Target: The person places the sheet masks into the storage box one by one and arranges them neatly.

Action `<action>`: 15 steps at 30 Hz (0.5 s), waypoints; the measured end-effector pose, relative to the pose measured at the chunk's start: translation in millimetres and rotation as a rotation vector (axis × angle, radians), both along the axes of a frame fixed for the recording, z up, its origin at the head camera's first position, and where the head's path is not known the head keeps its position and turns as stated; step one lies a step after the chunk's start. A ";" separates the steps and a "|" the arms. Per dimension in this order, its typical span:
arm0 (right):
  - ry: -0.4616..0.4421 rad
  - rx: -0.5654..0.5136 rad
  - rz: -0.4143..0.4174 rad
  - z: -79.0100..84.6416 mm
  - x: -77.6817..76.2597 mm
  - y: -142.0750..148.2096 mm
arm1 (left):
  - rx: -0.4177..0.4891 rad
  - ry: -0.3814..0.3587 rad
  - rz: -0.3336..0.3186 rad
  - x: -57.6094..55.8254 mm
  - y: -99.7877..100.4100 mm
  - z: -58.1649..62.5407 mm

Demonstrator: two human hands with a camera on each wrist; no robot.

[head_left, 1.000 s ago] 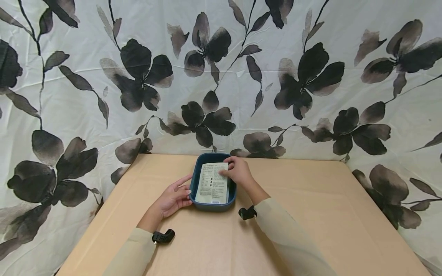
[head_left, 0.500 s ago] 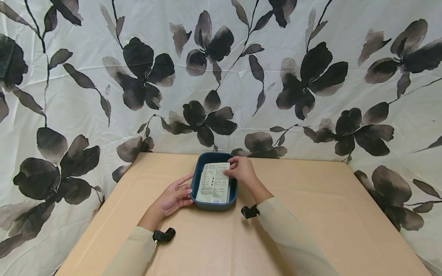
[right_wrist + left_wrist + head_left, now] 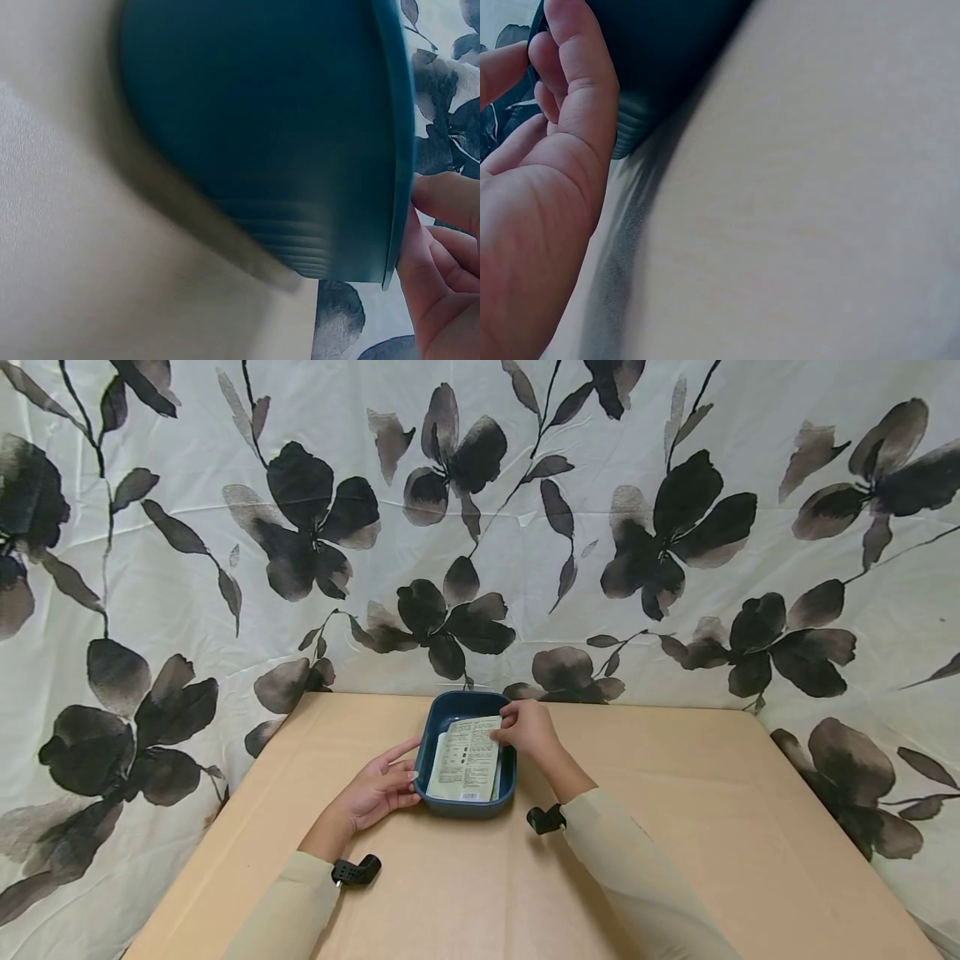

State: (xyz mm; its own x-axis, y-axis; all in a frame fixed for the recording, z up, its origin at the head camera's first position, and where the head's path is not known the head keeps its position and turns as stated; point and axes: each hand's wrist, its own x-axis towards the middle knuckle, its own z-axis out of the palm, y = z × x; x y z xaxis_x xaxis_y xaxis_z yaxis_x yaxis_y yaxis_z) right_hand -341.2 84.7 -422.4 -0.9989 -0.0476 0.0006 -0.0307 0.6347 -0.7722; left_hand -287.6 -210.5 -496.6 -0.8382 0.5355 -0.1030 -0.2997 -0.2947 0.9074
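A dark blue plastic bin [image 3: 465, 811] stands near the far edge of the table. Inside it lies a thin booklet [image 3: 463, 764] with printed text and a barcode, turned slightly askew. Pale and bluish edges of something flat show beneath it. My right hand [image 3: 529, 732] pinches the booklet's upper right corner, over the bin's right rim; in the right wrist view its fingers [image 3: 442, 199] are beside the rim. My left hand [image 3: 378, 792] holds the bin's left side, with fingertips at the rim [image 3: 534, 45] in the left wrist view.
The light tan table [image 3: 675, 827] spreads out on both sides and in front of the bin. A white cloth with dark flowers [image 3: 555, 560] hangs right behind the table's far edge. Black wrist cameras [image 3: 356, 870] sit on both wrists.
The booklet has turned clockwise, its upper right corner shifted right with my right hand, baring a pale edge beneath it on the left. My left hand stays at the bin.
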 end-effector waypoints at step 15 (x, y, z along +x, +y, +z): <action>0.091 0.097 0.050 1.3 -0.1 3.9 | -0.017 0.018 -0.003 -0.5 0.3 2.6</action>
State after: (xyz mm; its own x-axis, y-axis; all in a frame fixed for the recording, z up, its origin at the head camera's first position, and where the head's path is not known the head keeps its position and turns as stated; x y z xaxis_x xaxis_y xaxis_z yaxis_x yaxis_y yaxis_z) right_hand -341.3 88.6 -421.1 -0.9913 -0.1012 0.0837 -0.1307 0.7021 -0.7000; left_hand -288.1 -210.2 -494.0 -0.8385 0.5361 -0.0969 -0.2839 -0.2782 0.9176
